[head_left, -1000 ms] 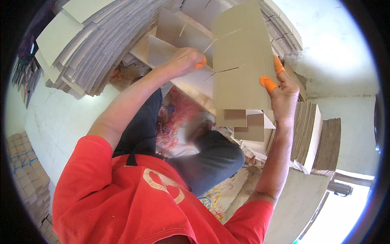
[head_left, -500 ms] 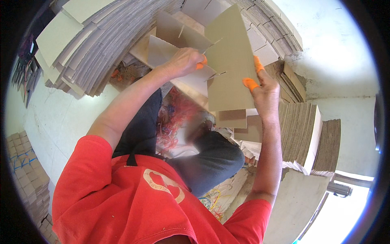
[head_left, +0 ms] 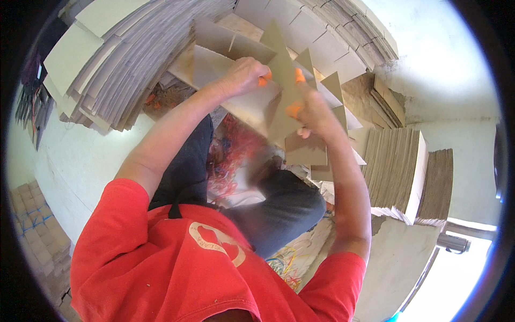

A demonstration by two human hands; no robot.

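Folding slotted cardboard sheet [head_left: 281, 102] mid-air above lap, both hands gripping: left hand [head_left: 241, 78] clamps left flap, right hand [head_left: 314, 110] pinches centre panel. Crease along slots, thumbs steady.

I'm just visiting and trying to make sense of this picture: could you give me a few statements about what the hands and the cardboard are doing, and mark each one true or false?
1. Both hands grip the same folded cardboard piece. True.
2. The left hand rests flat on the person's knee. False: it is raised, gripping the cardboard.
3. The fingertips of the right hand have orange coverings. True.
4. The person wears a blue shirt. False: the shirt is red.
5. Stacks of flat cardboard sheets lie around the person. True.
6. The cardboard piece lies flat on the floor. False: it is held up between the hands.
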